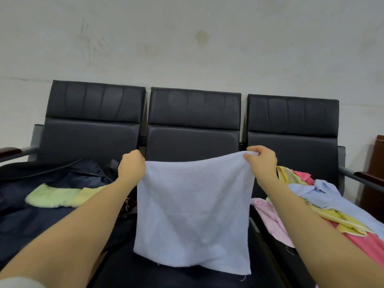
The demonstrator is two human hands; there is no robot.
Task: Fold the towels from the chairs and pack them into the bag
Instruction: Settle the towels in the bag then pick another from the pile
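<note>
A pale lavender-white towel (193,213) hangs spread out above the middle chair seat (166,275). My left hand (132,165) pinches its top left corner and my right hand (262,161) grips its top right corner. The towel's lower edge hangs at the seat; I cannot tell whether it touches. A dark navy bag (41,217) lies slumped over the left chair, with a folded green and yellow towel (60,196) resting on it. On the right chair sits a loose pile of towels (324,208) in pink, yellow and light blue.
Three joined black chairs (193,113) stand against a pale wall. Grey armrests with dark wood caps stick out at the far left (12,151) and far right (365,175). A brown wooden piece (376,163) stands at the right edge.
</note>
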